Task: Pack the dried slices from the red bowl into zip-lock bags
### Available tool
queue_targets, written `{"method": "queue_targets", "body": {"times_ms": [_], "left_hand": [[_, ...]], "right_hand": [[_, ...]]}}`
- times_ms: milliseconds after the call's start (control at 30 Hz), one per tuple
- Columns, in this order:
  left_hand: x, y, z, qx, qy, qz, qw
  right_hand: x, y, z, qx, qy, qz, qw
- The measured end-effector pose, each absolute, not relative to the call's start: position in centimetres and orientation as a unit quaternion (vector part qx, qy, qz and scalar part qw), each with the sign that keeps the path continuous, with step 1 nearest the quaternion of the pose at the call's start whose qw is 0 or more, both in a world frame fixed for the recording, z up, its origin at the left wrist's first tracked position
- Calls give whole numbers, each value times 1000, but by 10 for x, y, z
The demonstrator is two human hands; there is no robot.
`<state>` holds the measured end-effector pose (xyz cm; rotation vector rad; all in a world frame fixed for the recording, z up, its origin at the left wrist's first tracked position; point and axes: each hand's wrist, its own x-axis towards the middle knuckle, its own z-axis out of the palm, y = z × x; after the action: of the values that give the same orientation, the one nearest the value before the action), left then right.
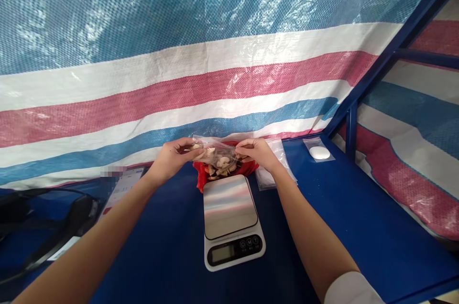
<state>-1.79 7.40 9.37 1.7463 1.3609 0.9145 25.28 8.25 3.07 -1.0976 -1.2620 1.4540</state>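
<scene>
Both hands raised over the far end of the blue table (358, 227). Left hand (172, 157) and right hand (257, 152) each pinch one top corner of a small clear bag (215, 153), fingers clamped on the plastic. Bag holds pale, flat pieces; it hangs just above a red bag (199, 175) behind the scale (231, 220). Scale plate bare, display toward the person. A stack of clear bags (278, 163) lies right of the hands; a small white object (319, 152) farther right. Black gear (64, 227) at left.
</scene>
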Motion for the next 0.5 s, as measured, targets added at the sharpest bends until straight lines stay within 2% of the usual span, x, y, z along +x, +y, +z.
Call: {"method": "queue_targets", "body": {"times_ms": [233, 500], "left_hand": [[-9, 75, 103, 688, 532, 366, 331], [-9, 82, 110, 701, 527, 353, 326]], "right_hand": [[245, 85, 25, -455, -503, 593, 433], [253, 87, 27, -457, -486, 575, 473]]}}
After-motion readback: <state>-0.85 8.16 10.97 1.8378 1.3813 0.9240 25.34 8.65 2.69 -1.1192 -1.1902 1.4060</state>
